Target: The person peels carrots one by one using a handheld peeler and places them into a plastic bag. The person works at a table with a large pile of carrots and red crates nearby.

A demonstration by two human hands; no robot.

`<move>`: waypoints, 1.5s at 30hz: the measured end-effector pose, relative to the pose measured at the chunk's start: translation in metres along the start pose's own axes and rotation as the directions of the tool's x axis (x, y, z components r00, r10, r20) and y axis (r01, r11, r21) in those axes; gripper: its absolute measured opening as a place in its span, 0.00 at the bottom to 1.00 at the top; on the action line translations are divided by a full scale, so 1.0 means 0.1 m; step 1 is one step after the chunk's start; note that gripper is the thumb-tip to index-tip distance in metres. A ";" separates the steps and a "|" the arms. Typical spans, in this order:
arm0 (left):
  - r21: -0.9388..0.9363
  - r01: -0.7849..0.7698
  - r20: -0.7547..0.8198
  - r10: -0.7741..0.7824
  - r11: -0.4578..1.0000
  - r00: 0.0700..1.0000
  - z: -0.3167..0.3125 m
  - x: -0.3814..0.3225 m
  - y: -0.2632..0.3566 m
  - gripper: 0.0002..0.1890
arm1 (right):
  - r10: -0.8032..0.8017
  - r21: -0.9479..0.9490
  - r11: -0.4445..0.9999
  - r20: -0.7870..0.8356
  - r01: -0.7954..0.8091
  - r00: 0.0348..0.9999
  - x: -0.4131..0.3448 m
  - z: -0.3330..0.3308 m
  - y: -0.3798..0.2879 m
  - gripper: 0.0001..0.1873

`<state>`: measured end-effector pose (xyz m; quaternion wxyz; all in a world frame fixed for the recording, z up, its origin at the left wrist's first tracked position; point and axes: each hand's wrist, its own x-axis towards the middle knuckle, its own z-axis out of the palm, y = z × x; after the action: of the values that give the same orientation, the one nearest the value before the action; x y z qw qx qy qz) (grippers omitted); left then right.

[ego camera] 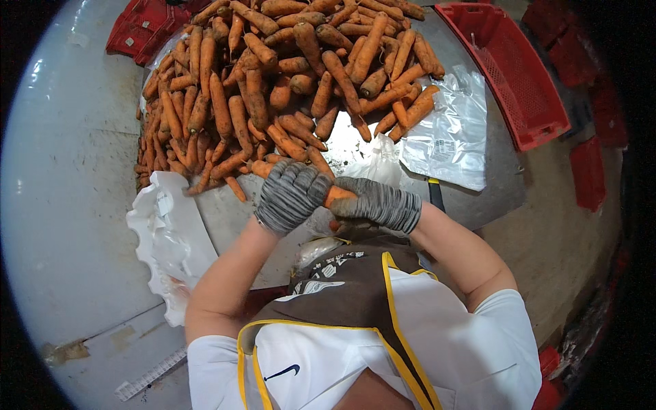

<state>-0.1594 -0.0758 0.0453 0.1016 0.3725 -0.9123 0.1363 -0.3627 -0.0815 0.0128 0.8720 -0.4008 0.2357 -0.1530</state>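
Both of my hands wear grey striped knit gloves and meet at the near edge of a large carrot heap [287,77]. Between them shows part of a carrot [338,196]. My left hand [294,195] is wrapped around its left side, and my right hand [382,204] grips it from the right with the thumb along it. The carrot's ends are hidden by the gloves. Just beneath the hands, a clear plastic bag [318,248] lies against my apron, with a bit of orange visible near it. Another carrot [261,168] pokes out beyond my left knuckles.
Flat printed plastic bags [451,133] lie right of the heap, near a black and yellow handle [435,195]. A white foam piece with a scalloped edge [169,230] holds clear plastic at left. Red crates [512,72] stand at right, another red crate [146,31] at upper left.
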 end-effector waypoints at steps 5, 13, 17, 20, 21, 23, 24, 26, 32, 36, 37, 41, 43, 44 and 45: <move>-0.046 0.092 0.373 -0.068 0.995 0.925 -0.20 0.07 -0.21 0.11 | -0.190 -0.708 0.703 -0.085 0.075 0.978 0.02 0.03 -0.06 0.35; -0.076 0.347 0.663 -0.213 0.935 0.718 -0.20 -0.24 -0.76 0.26 | -0.487 -0.983 0.084 0.103 0.163 0.867 -0.05 0.09 -0.30 0.38; 0.021 0.536 0.046 -0.537 0.844 0.843 -0.35 -1.13 -1.46 0.15 | -0.657 -0.978 0.161 -0.008 0.130 0.754 -0.17 -0.08 -0.29 0.36; -0.557 0.795 0.310 -0.829 0.239 0.466 -0.44 -0.96 -1.27 0.16 | -0.712 -0.969 0.221 -0.087 0.105 0.697 -0.20 -0.14 -0.20 0.28; -0.682 0.723 0.366 -0.805 0.110 0.467 -0.41 -0.79 -1.10 0.16 | -0.735 -0.971 0.206 -0.073 0.120 0.674 -0.18 -0.15 -0.17 0.27; -0.784 0.620 0.470 -0.690 -0.039 0.551 -0.36 -0.50 -0.82 0.24 | -0.780 -0.969 0.183 -0.042 0.164 0.624 -0.11 -0.14 -0.09 0.27; -0.822 0.543 0.507 -0.659 -0.173 0.556 -0.36 -0.51 -0.68 0.25 | -0.784 -0.957 0.226 -0.070 0.179 0.617 -0.10 -0.13 -0.03 0.27; -0.801 0.593 0.489 -0.662 -0.084 0.567 -0.36 -0.36 -0.47 0.26 | -0.779 -0.929 0.291 -0.091 0.230 0.621 -0.08 -0.08 0.00 0.27; -0.910 0.412 0.318 -0.727 -0.053 0.609 -0.33 -0.26 -0.16 0.15 | -0.657 -0.874 0.454 -0.197 0.174 0.728 -0.12 -0.06 -0.07 0.29; -0.864 0.502 0.328 -0.801 -0.040 0.500 -0.36 -0.24 -0.14 0.12 | -0.607 -0.914 0.400 -0.215 0.061 0.765 -0.16 0.05 -0.16 0.30; -0.854 0.516 0.339 -0.824 -0.066 0.455 -0.37 -0.24 -0.16 0.13 | -0.606 -0.915 0.399 -0.211 0.063 0.767 -0.16 0.07 -0.17 0.29; -0.836 0.308 0.543 -0.765 -0.454 0.346 -0.35 -0.22 -0.27 0.25 | -0.639 -0.892 0.438 -0.220 0.113 0.737 -0.09 0.10 -0.09 0.30; -0.770 0.121 0.610 -0.667 -0.627 0.428 -0.32 -0.25 -0.32 0.35 | -0.617 -0.848 0.515 -0.268 0.123 0.740 -0.03 0.08 -0.03 0.28; -0.708 0.020 0.634 -0.623 -0.706 0.457 -0.34 -0.25 -0.30 0.37 | -0.577 -0.816 0.569 -0.304 0.105 0.758 -0.02 0.08 -0.01 0.25; -0.626 -0.081 0.651 -0.578 -0.775 0.492 -0.35 -0.25 -0.28 0.40 | -0.531 -0.782 0.619 -0.341 0.081 0.776 -0.02 0.06 0.02 0.23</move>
<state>-0.1193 -0.0669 0.0760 0.5790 0.4111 -0.1643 -0.6847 -0.3607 -0.0757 0.0153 0.4910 -0.6885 0.4371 -0.3064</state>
